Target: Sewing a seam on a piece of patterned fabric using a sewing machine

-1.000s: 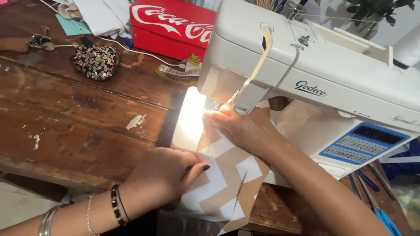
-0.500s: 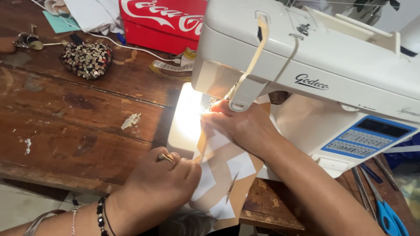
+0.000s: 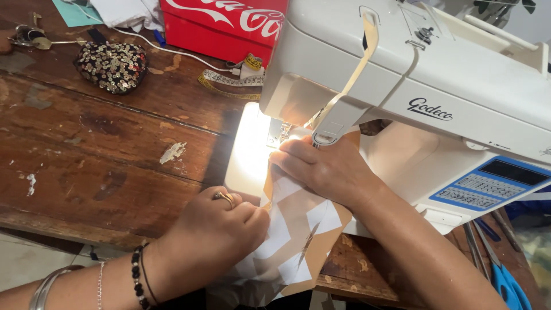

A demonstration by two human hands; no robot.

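My left hand (image 3: 215,238) is curled into a loose fist, fingertips pinching the near left edge of the tan-and-white zigzag fabric (image 3: 295,235); a ring shows on one finger and a dark bead bracelet sits at the wrist. My right hand (image 3: 327,169) lies flat on the same fabric, fingers extended and pressed down, fingertips just beside the needle area under the head of the white sewing machine (image 3: 436,74). The fabric runs from under the presser area across the machine bed, which is brightly lit, and hangs over the near edge of the wooden table (image 3: 86,155). I cannot see the needle itself; it is hidden behind the machine's face and my fingers. Further back on the table: a dark sequined pouch (image 3: 112,66) at left, a yellow measuring tape (image 3: 229,80) coiled near the machine's left end, and a red box (image 3: 227,26) behind it. Blue-handled scissors (image 3: 505,284) lie at the far right.
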